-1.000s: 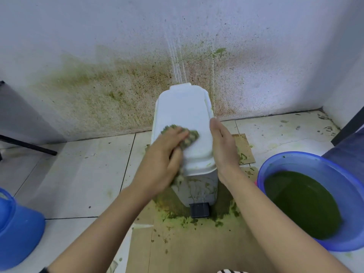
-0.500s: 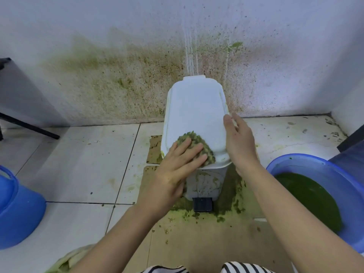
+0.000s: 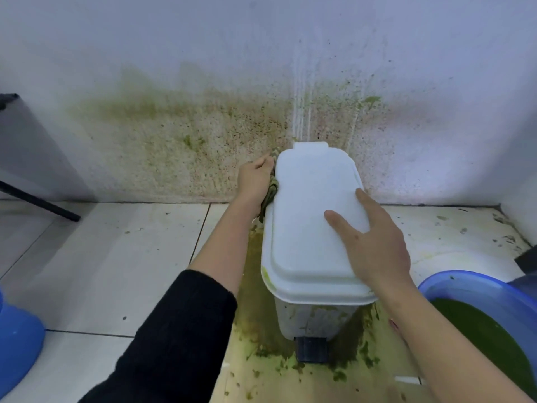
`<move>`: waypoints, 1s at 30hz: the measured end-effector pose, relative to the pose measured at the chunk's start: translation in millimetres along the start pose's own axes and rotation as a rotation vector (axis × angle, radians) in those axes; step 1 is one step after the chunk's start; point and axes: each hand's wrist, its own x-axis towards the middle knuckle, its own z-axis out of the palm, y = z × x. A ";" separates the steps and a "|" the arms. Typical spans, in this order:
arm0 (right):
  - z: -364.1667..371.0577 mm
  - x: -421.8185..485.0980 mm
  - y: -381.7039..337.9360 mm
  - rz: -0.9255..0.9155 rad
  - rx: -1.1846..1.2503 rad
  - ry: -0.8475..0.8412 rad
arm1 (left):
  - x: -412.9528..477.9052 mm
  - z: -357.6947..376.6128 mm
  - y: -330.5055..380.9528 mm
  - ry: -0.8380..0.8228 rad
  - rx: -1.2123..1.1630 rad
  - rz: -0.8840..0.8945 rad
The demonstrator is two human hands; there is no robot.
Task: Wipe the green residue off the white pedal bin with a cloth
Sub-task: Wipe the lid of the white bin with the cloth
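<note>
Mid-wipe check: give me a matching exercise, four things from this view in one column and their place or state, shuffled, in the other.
Things:
1. cloth
2. right hand
3. pedal
4. blue basin

Places or states:
A. holds green liquid, right of the pedal bin
B. rests flat on the lid
C. black, at the bin's front base
D. held by the left hand against the bin's left side

Pairs: 1-D, 2-B, 3-C, 4-A.

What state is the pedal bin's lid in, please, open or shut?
Shut: the lid sits flat on the bin, right hand resting on top.
</note>
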 end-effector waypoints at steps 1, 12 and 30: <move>0.0 0.3 0.0 0.000 0.000 0.006 | -0.2 1.7 -2.5 0.002 0.005 0.004; 1.8 0.8 0.6 0.004 -0.001 0.037 | -123.6 -33.8 -36.7 -0.055 0.079 0.163; 0.0 0.6 1.2 0.011 0.087 0.054 | -148.8 -35.4 -43.9 0.017 0.159 0.164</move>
